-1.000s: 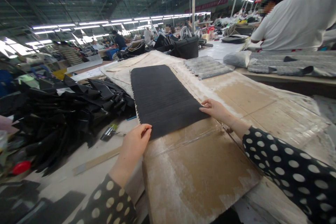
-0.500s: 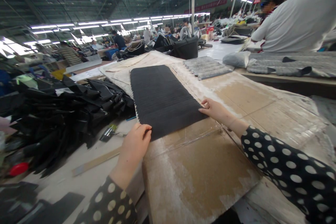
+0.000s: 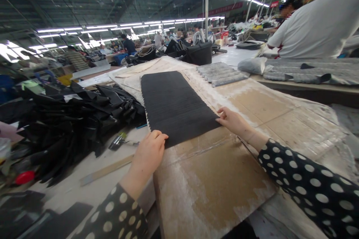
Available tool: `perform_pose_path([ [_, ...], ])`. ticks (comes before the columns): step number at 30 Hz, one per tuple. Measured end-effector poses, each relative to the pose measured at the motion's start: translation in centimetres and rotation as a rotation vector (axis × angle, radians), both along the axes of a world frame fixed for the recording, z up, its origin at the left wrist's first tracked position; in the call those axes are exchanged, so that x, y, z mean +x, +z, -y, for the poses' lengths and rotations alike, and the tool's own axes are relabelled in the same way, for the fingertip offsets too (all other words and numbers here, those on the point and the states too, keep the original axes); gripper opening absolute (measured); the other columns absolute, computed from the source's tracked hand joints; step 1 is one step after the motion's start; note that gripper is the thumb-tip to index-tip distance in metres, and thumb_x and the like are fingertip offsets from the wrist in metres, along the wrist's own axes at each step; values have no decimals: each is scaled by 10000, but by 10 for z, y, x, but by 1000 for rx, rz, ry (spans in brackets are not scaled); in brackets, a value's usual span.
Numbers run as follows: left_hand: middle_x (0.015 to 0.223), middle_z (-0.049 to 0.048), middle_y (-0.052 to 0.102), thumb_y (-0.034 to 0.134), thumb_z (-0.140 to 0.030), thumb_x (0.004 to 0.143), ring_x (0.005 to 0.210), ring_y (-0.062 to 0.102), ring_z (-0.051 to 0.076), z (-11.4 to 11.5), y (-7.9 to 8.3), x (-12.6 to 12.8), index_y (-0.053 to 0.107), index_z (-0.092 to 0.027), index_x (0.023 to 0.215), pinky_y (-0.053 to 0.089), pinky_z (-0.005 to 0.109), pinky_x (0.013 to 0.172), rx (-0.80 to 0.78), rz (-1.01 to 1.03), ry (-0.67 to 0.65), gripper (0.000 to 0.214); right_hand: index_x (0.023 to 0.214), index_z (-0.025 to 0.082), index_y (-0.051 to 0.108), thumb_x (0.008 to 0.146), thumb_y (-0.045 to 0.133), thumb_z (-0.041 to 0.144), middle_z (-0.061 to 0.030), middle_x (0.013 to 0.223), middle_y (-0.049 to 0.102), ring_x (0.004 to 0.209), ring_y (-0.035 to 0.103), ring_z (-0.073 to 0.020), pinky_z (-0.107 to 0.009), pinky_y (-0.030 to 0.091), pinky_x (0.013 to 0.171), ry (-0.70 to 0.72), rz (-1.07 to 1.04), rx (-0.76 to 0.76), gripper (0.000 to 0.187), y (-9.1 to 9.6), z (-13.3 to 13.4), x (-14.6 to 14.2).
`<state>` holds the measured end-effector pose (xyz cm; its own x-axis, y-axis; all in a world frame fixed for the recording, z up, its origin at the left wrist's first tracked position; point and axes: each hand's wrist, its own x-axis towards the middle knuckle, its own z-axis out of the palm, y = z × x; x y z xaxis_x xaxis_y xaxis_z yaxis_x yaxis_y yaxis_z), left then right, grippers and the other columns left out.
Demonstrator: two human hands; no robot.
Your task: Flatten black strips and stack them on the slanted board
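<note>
A long black ribbed sheet (image 3: pixel 174 104), made of many overlapping strips, lies on a glue-stained brown board (image 3: pixel 213 183). My left hand (image 3: pixel 148 153) rests at the sheet's near left corner, fingers curled and pinching its edge. My right hand (image 3: pixel 234 121) touches the near right corner, fingers closed on the edge. Both sleeves are dark with pale dots.
A big heap of black cut pieces (image 3: pixel 70 119) fills the left of the table, with a red lid (image 3: pixel 25 176) and a wooden ruler (image 3: pixel 103 170) nearby. Grey strips (image 3: pixel 221 73) lie beyond the sheet. A person in a white shirt (image 3: pixel 316 26) works at the right.
Both hands stay on the sheet's near corners. The view has shifted slightly, and my hands sit a little further right and lower in the picture.
</note>
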<state>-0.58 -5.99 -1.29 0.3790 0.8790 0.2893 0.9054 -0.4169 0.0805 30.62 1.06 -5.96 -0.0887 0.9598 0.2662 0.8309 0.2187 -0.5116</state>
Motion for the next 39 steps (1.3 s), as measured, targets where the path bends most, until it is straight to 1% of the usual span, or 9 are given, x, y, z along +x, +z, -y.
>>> perform_pose_path([
  [4,916,57,565,411,-161,816,854,531,188,2,0,0,601,-185,937,456,332,779,6,-15,8,226,957,219,483,756,528,240,-13,730,605,636,553,-163,-255,357,554,-31,179,129,207,5,8,-7],
  [6,919,56,563,417,-163,815,858,531,189,3,-1,0,599,-188,947,456,332,783,14,-25,12,227,926,221,492,759,528,237,-15,736,608,637,555,-162,-252,357,552,-23,205,143,171,6,9,-8],
  [17,937,59,551,414,-156,819,875,518,191,3,-1,-1,595,-176,963,446,329,796,-8,-9,14,232,836,222,491,758,519,261,9,689,591,628,546,-147,-239,351,548,6,142,52,91,5,-5,-1],
  [22,916,61,561,406,-173,828,855,498,205,7,1,0,592,-173,944,435,340,766,22,-100,27,219,836,217,514,750,512,225,2,695,582,635,541,-149,-249,372,569,21,179,13,86,9,-6,-3],
  [24,880,60,567,393,-171,833,838,492,211,9,3,1,597,-170,916,430,345,751,32,-158,30,221,848,205,541,739,506,182,-28,773,586,718,549,-168,-270,399,641,71,224,83,117,10,-6,-5],
  [27,852,63,568,384,-162,835,826,488,214,13,6,-1,604,-164,874,425,347,741,25,-215,40,224,882,195,583,744,434,87,-62,884,577,860,537,-183,-287,406,765,233,285,201,230,10,-4,-9],
  [31,872,70,566,378,-150,835,842,486,215,22,9,-3,602,-153,853,420,353,755,0,-250,66,225,939,179,599,760,354,39,-68,897,587,874,540,-172,-294,425,797,390,353,245,335,3,-4,-9],
  [34,981,87,556,368,-134,836,926,479,222,35,9,6,591,-145,886,410,364,794,1,-242,57,228,1010,164,591,783,344,59,-82,955,591,905,544,-180,-318,437,821,423,391,265,351,-3,-5,-2],
  [39,1132,80,527,345,-176,867,1035,453,201,51,3,37,518,-156,1065,397,344,847,-1,-180,-99,264,1134,149,534,826,317,108,-114,1093,537,960,538,-193,-331,449,842,420,411,284,379,2,3,1],
])
